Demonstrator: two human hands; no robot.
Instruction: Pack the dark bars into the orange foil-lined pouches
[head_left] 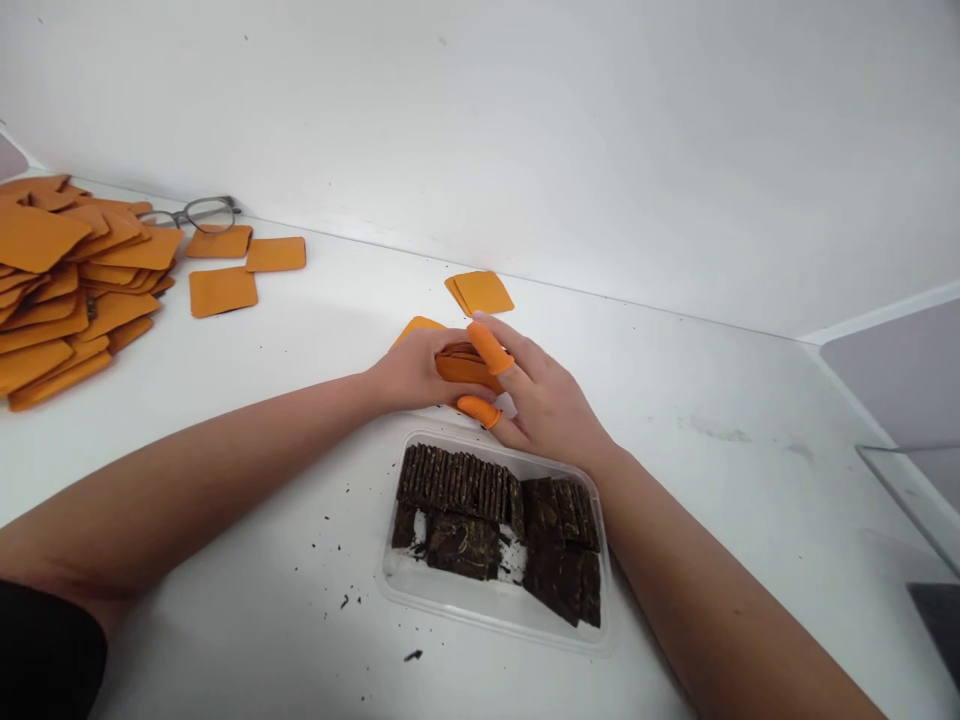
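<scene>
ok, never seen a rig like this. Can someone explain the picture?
No robot here: these are a person's bare arms, seen from a head-worn camera looking forward and down. The left hand holds some orange pieces; the right hand, with orange covers on thumb and one finger, meets it, though its grip is unclear. On the white table, a clear tub holds dark flat pieces. Off left lie an orange pile and glasses.

Packets (465, 370) are orange; slabs (459, 485), dark brown; table (300, 335), white.
</scene>
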